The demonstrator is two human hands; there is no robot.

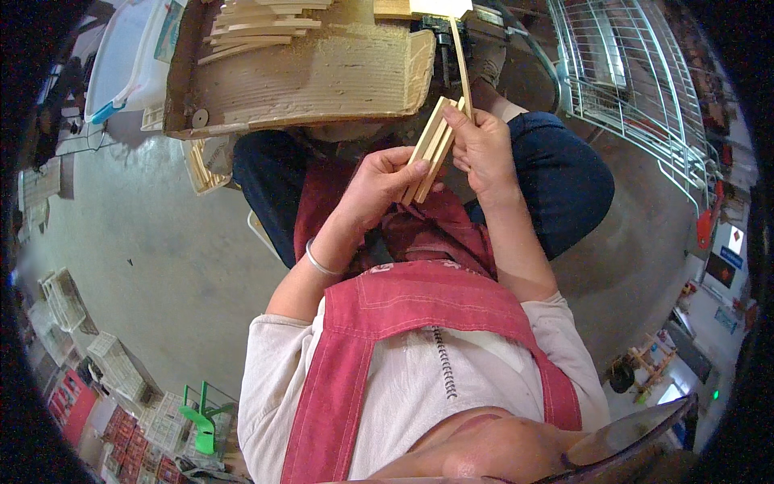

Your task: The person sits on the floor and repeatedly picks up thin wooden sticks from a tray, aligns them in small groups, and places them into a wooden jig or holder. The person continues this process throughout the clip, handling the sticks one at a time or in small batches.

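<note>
A small bundle of pale wooden sticks [433,143] is held tilted above my lap. My left hand [385,181] grips its lower part, with the thumb lying across the sticks. At the upper end, my right hand [481,151] is closed with thumb and fingers against the wood. One longer, thin wooden stick [461,68] runs from my right hand up to the lit white work surface [440,7] of a small machine. How far that stick reaches onto the machine, I cannot tell.
A cardboard box [306,89], dusted with sawdust, holds several wooden sticks [262,24] ahead of me. To the right stands a metal wire rack [637,89]. Below the box at left is a container of sticks [207,165]. Plastic crates [117,367] stand at far left.
</note>
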